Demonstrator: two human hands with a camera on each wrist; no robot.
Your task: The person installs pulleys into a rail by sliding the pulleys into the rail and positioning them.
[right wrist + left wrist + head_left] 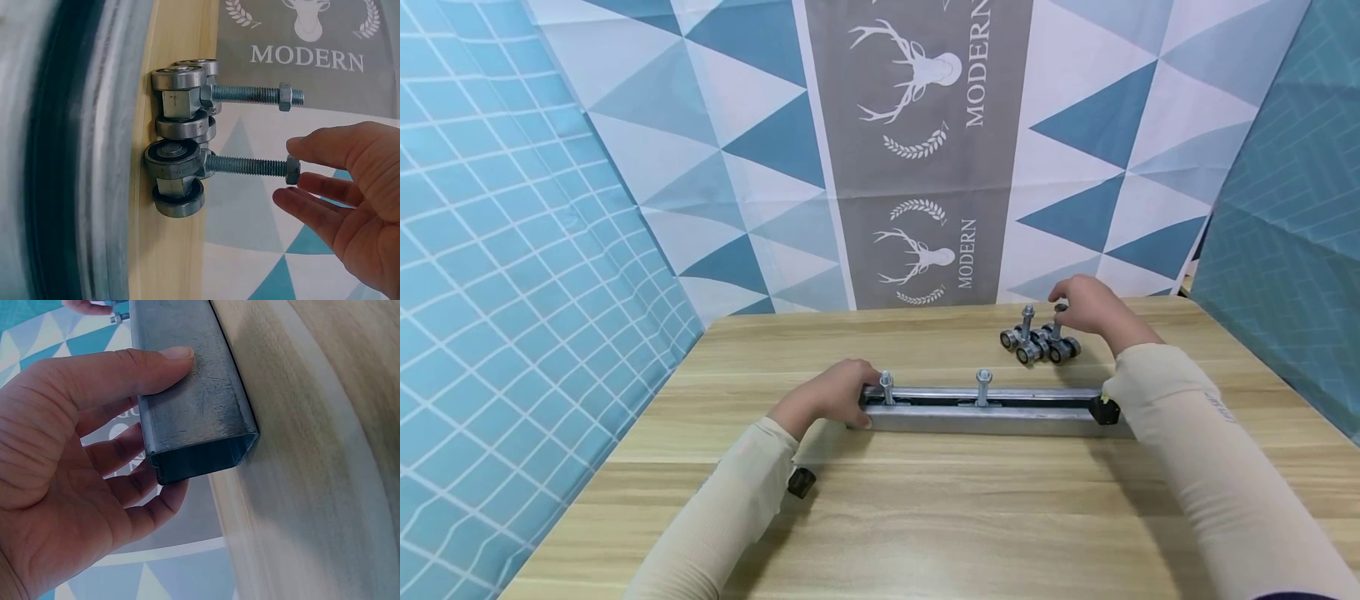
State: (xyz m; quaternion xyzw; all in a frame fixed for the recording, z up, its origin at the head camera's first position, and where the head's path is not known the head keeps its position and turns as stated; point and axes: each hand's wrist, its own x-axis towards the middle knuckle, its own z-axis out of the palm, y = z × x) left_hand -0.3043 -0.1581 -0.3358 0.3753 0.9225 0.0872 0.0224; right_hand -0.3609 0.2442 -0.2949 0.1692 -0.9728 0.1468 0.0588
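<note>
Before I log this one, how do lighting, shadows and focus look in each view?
Head: bright, soft shadows beside both sleeves on the table; left wrist: dimmer, though scuffs on the metal rail show clearly; right wrist: the rail blurs at the left edge, while the wheels and bolts look sharp.

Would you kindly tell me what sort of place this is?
Probably an improvised indoor workspace: a wood-grain table, patterned sheets hung around it, and a metal rail on top.

From my remote post I record both sleeved forearms [730,504] extended forward; left hand [835,393] gripping, thumb opposite curled fingers; right hand [1093,307] reaching farther, fingers slightly bent, thumb apart
</note>
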